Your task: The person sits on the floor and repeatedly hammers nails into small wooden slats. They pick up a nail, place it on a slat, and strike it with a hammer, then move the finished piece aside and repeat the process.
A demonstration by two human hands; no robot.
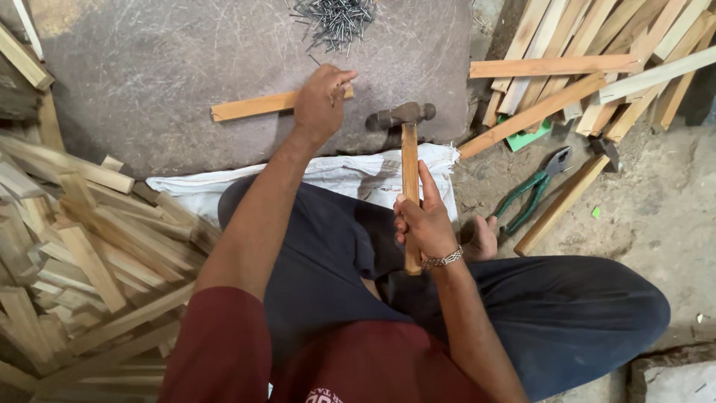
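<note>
Right hand (424,222) grips a hammer (409,149) — left hand (321,101) pinches a wood strip (253,106) on the grey stone slab (149,67).

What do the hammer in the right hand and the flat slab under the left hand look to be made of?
Hammer: dull grey head, likely steel, on a bare pale wooden handle with visible grain. Flat slab: grey, scratched and matte, probably stone or concrete. Left hand presses a light raw wooden strip; right hand grips the handle.

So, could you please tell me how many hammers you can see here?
2: one hammer held in the right hand, and a second hammer lying on the ground beside the green pliers. Others may be hidden under the wood.
</note>
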